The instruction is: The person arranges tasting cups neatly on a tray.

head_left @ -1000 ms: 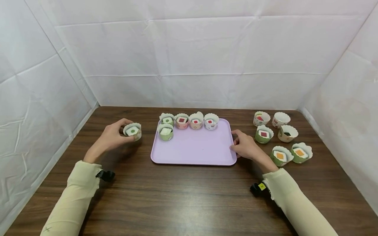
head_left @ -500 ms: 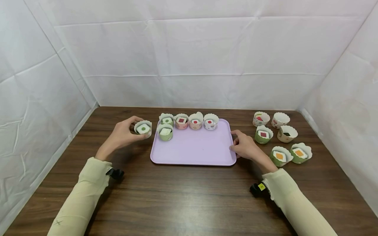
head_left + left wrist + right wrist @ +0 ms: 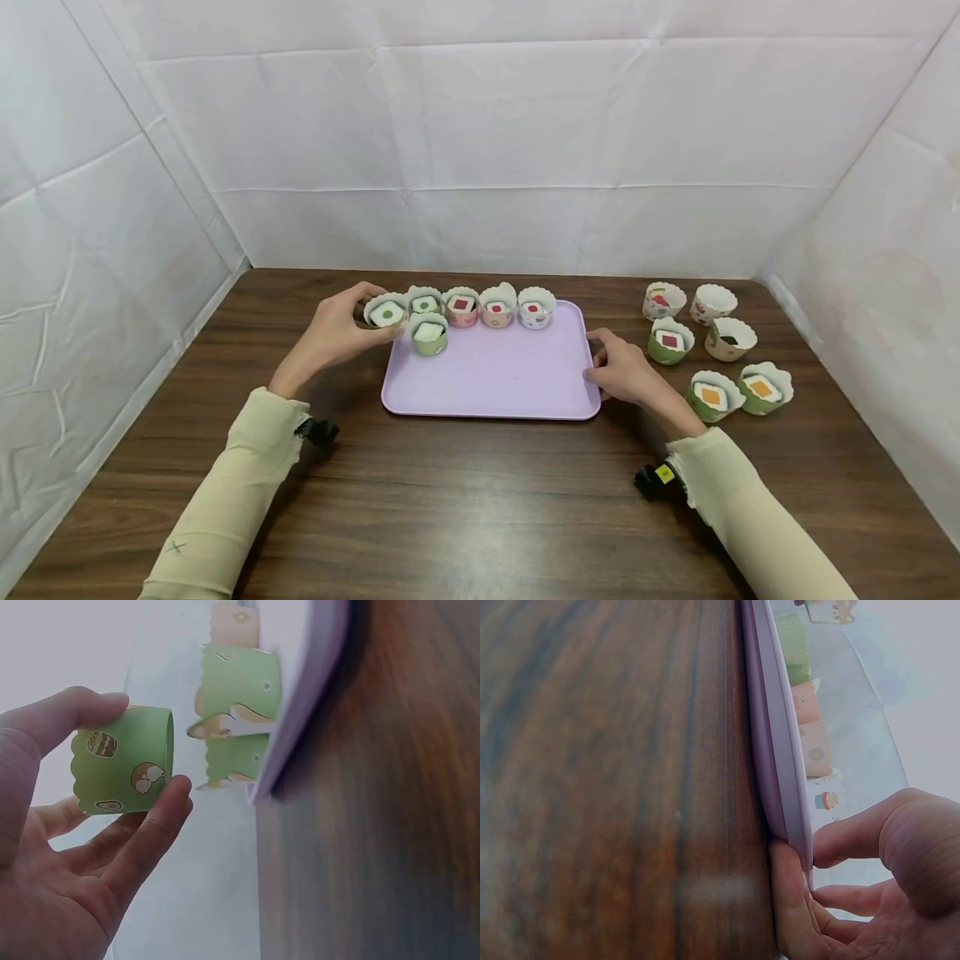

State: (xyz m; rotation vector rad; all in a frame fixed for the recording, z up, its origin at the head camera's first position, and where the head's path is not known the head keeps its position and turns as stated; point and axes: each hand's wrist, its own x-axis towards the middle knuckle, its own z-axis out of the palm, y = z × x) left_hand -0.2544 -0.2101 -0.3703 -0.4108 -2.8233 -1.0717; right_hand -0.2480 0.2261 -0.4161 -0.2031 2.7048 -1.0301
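My left hand (image 3: 337, 329) grips a green paper baking cup (image 3: 127, 761) between thumb and fingers. Inside that cup is a white piece with a green dot (image 3: 387, 314). It is held at the back left corner of the lilac tray (image 3: 502, 375), beside a green cup (image 3: 429, 337) holding a plain white piece. Along the tray's back edge stand another green cup (image 3: 425, 302), two pink cups (image 3: 497, 317) and a white cup (image 3: 537, 319). My right hand (image 3: 626, 367) pinches the tray's right rim, its thumb and fingers on either side in the right wrist view.
To the right on the brown wooden table (image 3: 465, 500) stand several more paper cups, among them green ones with orange-marked pieces (image 3: 763, 398) and white patterned ones (image 3: 712, 307). White sheeting (image 3: 495, 150) hangs behind and on both sides.
My left hand has carried its green cup rightward and back to the tray's left corner. The green cup with the plain white piece has shifted slightly right. My right hand stays on the rim.
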